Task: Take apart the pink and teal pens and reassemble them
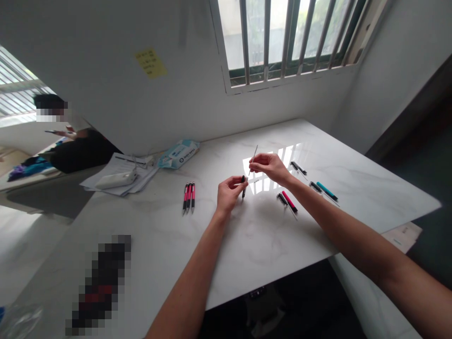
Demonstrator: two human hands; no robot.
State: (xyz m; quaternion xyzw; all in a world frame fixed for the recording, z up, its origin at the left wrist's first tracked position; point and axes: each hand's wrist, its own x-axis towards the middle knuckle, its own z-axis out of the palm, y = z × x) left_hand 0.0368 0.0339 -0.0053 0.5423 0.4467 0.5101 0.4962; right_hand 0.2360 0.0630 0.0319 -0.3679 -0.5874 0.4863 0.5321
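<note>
My left hand (229,192) pinches a black pen barrel (243,192), held nearly upright just over the tabletop. Slightly higher and to its right, my right hand (269,167) grips a thin pen refill (254,153) between thumb and fingertips, its lower end close to the top of the barrel. Right of my hands lie loose pen parts: a red barrel (289,201) with a black piece (282,198) and a refill, a teal barrel (326,191) with black parts and a refill, and a black set (299,167) farther back. Left of my hands, several red-and-black pens (188,197) lie side by side.
A wet wipes pack (179,154) lies by the wall, beside papers (120,169) with a white device (116,179) on them. A blurred dark object (102,282) is on the table's (169,254) near left. Another person (79,146) sits at the far left.
</note>
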